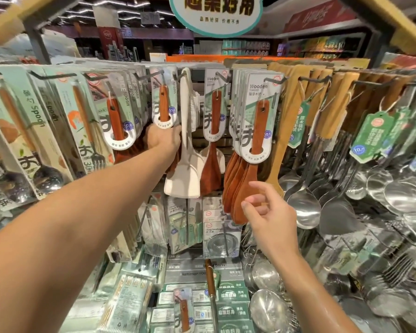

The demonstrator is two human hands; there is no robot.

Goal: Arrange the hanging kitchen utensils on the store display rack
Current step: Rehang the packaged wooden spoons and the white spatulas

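Just left of the white spatula (186, 150) hanging from its hook, the left hand (163, 138) grips a carded wooden spoon (163, 104) — light, stiff, best held by the handle — while the right hand (269, 215) hovers loose-fingered, empty.

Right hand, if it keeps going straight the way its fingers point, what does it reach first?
Most likely the right hand meets the bunch of reddish-brown wooden turners hanging just beyond its fingertips. Depth is unclear, so it may already be brushing them.
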